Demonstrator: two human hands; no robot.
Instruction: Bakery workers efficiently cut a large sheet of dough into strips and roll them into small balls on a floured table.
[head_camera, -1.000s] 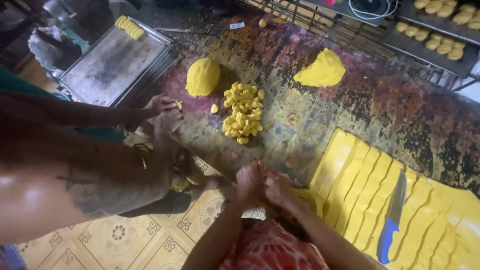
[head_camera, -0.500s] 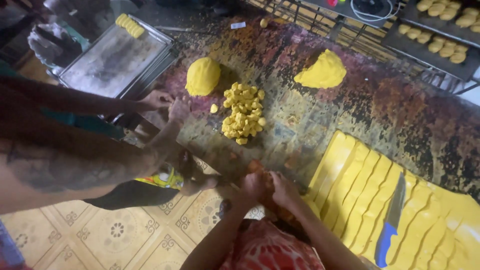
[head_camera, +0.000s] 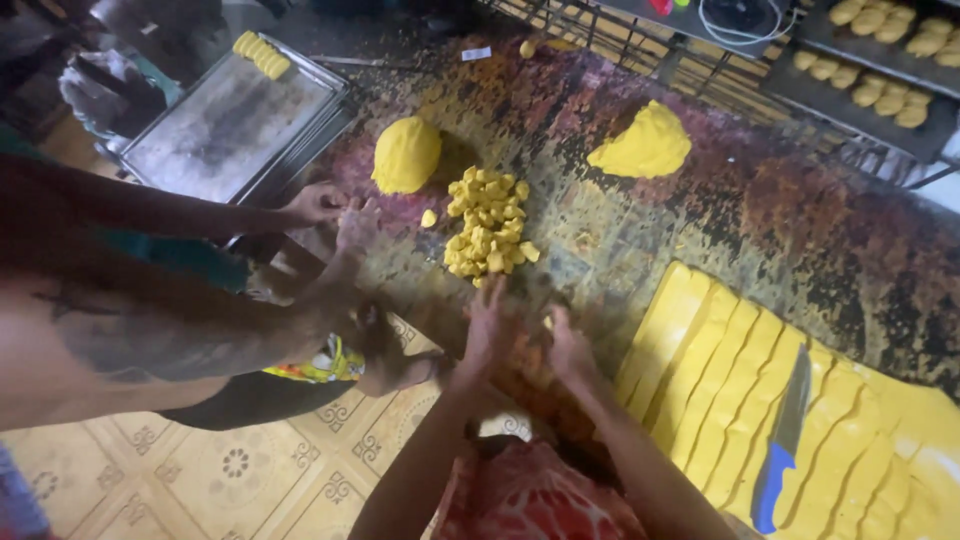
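— What are the wearer's own fingers doing?

— The left hand (head_camera: 488, 318) and the right hand (head_camera: 566, 345) stand just beside each other at the near edge of the worn, mottled dark worktop (head_camera: 760, 210), palms turned inward. Motion blur hides the fingertips, so I cannot tell whether they are curled on anything or spread.

— What lies closest to them?

— The heap of small cut yellow dough pieces (head_camera: 488, 225), just beyond the left hand, with one stray yellow dough bit (head_camera: 429, 218) beside it. Past that sits a rounded yellow dough ball (head_camera: 405, 154), and further right a flattened wedge-shaped yellow dough lump (head_camera: 643, 142).

— And on the right?

— A wide yellow dough sheet scored into long strips (head_camera: 740, 390), with a blue-handled knife (head_camera: 778, 440) lying on it.

— Anyone else?

— A co-worker's two hands (head_camera: 340, 215) reach in from the left, close together at the worktop edge. Behind them lies a grey metal baking tray (head_camera: 230, 130) with a short row of yellow dough pieces (head_camera: 261, 54) in its far corner. Dark trays of shaped yellow dough rolls (head_camera: 880, 60) sit on a rack at top right.
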